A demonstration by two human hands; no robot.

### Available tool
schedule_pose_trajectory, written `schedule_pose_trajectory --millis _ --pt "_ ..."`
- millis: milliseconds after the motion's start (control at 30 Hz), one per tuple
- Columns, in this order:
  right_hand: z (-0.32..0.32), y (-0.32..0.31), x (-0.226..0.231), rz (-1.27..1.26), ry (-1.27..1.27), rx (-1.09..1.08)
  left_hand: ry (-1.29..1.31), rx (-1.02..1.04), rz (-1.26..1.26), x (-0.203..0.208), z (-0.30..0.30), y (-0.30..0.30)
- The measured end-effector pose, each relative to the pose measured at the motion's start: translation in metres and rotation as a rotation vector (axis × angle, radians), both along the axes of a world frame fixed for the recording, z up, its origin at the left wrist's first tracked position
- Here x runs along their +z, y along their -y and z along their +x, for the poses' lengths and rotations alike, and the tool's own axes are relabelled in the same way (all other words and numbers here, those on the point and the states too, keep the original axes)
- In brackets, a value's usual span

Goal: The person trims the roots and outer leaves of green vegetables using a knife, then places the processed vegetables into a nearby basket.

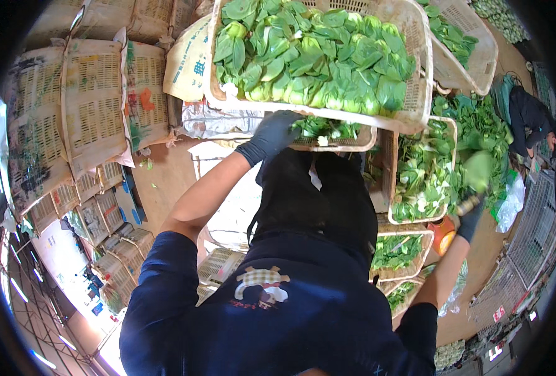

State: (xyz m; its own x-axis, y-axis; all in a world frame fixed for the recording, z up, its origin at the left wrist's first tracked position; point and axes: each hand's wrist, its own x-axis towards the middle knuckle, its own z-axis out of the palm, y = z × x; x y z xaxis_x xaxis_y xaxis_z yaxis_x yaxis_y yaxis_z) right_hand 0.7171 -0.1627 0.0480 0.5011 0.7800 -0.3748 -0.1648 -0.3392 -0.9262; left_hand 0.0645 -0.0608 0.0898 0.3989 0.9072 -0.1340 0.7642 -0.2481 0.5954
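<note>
My left hand [273,133], in a dark glove, is at the left end of a small crate [328,148] of leafy greens, just below the near rim of a large pale crate [415,69]. Its fingertips are mostly hidden, so its grip cannot be told. Rows of bok choy [315,59] fill the large crate. Out to the right, my right hand [471,219], also dark-gloved, is closed on what looks like a head of bok choy [478,170], blurred by motion, its green part pointing away from me. A pile of loose greens [484,122] lies beyond it.
More crates of greens stand to my right, one upright crate [454,160] nearest the right hand. An orange round object [441,235] sits beside them. Stacked crates [96,94] rise at left. At far right are another person [531,119] and a clear plastic bag [511,202].
</note>
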Motion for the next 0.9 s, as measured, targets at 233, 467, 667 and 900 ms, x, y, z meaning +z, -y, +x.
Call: schedule_pose_trajectory --millis 233,467,667,900 --pt "0.036 0.043 0.053 -0.007 -0.520 -0.408 -0.317 0.189 0.200 -0.043 -0.131 -0.138" --pt "-0.136 0.108 0.049 -0.303 -0.475 -0.228 -0.800 0.447 0.151 -0.098 -0.164 -0.258" --pt "-0.258 0.080 0.075 -0.552 -0.021 -0.147 -0.721 0.444 0.037 -0.094 -0.167 -0.256" --pt "-0.382 -0.052 0.099 -0.247 0.483 0.783 0.558 0.211 -0.289 0.047 -0.117 -0.142"
